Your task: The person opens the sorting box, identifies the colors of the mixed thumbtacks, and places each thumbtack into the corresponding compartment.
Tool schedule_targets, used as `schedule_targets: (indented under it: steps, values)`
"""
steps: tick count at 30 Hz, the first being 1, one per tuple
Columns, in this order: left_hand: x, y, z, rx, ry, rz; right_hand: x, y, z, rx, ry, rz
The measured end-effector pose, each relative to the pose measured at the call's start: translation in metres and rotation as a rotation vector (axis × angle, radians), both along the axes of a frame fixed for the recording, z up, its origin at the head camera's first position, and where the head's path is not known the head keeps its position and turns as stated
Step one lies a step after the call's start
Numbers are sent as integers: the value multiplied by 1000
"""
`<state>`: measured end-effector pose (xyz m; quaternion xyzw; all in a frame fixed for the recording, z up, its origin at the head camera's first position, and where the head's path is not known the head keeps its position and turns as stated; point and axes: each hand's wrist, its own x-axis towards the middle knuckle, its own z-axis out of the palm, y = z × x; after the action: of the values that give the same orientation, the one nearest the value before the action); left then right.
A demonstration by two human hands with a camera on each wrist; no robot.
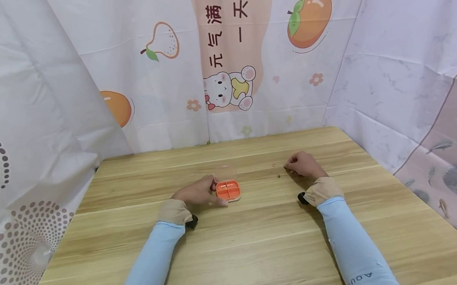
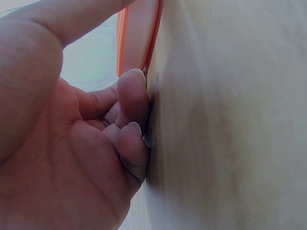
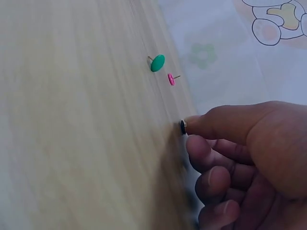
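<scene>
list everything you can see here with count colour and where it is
table: 1, wood-grain, centre
divided box: 1, orange, on table
lid: 1, clear, open at box's far side
green tack: 1, green, right of box
pink tack: 1, pink, beside green tack
small piece, likely a tack: 1, black, at right fingertips
printed curtains: several, mostly pale, around table
sleeves: 2, light blue, forearms
cuffs: 2, beige, wrists
hands: 2, bare, left at box, right at black piece

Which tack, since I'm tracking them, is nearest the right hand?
The black tack, touching the right hand; the green tack and pink tack lie apart from it.
</scene>
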<state>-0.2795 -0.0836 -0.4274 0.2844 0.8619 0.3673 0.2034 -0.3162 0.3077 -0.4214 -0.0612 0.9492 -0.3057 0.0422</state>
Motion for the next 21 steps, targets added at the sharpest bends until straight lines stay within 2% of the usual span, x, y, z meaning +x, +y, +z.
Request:
schedule_targets:
  steps: [4,6,7,8,9,11,13,15,16,18,21]
  values:
    - [0,0,1,7,0,-3,0,0,0,-3,2,-2]
    - [1,0,0,11,0,-5,-1,0,0,-77,-24,-22]
    - [1,0,0,14,0,-6,-1,-1,0,-152,-53,-37]
    - [1,0,0,12,-1,-6,-2,-1,0,-259,-98,-54]
    - [0,0,-1,13,-1,-7,-2,-1,2,-415,-158,-69]
    - [1,1,0,15,-2,-7,-4,1,7,-841,-310,-41]
    - [1,1,0,19,-6,-7,-4,5,12,-1284,-511,19]
    - [1,1,1,25,-10,-11,-5,11,14,-1618,-737,110]
    - [1,1,1,27,-11,-14,-7,15,13,-1715,-836,176]
    - [1,1,1,30,-9,-18,-9,21,10,-1831,-959,252]
    - [1,1,0,28,-3,-19,-11,25,5,-1891,-1045,311]
